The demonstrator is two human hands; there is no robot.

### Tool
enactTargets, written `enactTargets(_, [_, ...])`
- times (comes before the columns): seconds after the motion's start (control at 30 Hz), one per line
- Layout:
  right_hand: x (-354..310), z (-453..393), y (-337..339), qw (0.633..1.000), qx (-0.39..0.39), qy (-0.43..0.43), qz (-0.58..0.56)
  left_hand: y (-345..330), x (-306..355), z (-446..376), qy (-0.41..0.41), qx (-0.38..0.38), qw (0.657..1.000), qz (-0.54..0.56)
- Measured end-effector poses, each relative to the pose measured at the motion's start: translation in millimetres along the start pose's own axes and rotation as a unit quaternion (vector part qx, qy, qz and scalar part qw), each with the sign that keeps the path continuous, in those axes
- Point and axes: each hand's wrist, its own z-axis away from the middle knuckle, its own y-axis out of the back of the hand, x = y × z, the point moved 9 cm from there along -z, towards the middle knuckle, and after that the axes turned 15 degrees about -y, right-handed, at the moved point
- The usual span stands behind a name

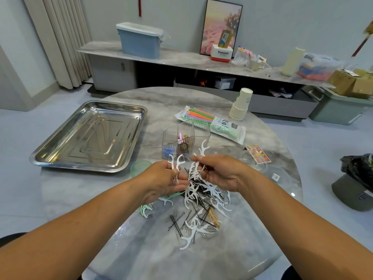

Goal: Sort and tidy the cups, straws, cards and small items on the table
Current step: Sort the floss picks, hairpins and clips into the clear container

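Hands, left (167, 178) and right (218, 174), each pinch white floss picks (198, 190); pile partly hidden.

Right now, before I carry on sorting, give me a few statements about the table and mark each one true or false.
1. Both hands hold white floss picks: the left hand and the right hand each pinch some above the mixed pile. True.
2. The steel tray is full of hairpins. False: it holds none of the small items.
3. The paper cups stand in one stack. True.
4. The straw packet lies inside the tray. False: it lies on the table, behind the clear container.
5. The clear container is empty. False: small items sit inside it.
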Motion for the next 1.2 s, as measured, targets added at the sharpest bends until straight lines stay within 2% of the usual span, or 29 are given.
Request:
enactTargets(0.13, [0.0, 0.0, -8.1, 0.999, 0.006, 0.03, 0.016, -10.7, 0.1, 0.7, -0.006, -0.02, 0.999, 0.036])
enactTargets(0.33, [4.4, 0.0, -11.2, 0.997, 0.035, 0.062, -0.011, -21.9, 1.6, 3.6, -0.019, -0.053, 0.998, 0.027])
enactTargets(0.43, [7.2, 0.1, -14.7, 0.997, 0.033, 0.062, -0.018, -24.3, 1.2, 3.9, -0.029, -0.072, 0.997, -0.013])
enactTargets(0.57, [6.3, 3.6, -19.5, 0.999, 0.012, 0.033, -0.027, -19.4, 0.5, 1.3, -0.033, -0.058, 0.997, -0.05])
enactTargets(0.73, [3.7, 7.3, -20.9, 0.999, -0.007, 0.024, -0.035, -10.1, -0.9, -0.8, 0.001, -0.022, 1.0, -0.001])
enactTargets(0.97, [3.7, 7.6, -20.8, 0.998, -0.007, 0.024, -0.054, -20.1, 2.1, 2.2, 0.001, -0.076, 0.997, 0.026])
enactTargets(1.1, [-1.5, 11.8, -19.8, 0.998, -0.005, 0.044, -0.043, -17.2, 2.7, -0.5, -0.015, -0.07, 0.997, 0.017])
enactTargets(1.2, [-6.5, 11.9, -16.4, 0.996, 0.027, 0.082, 0.015, -12.6, 3.8, -2.2, -0.024, -0.047, 0.998, 0.034])
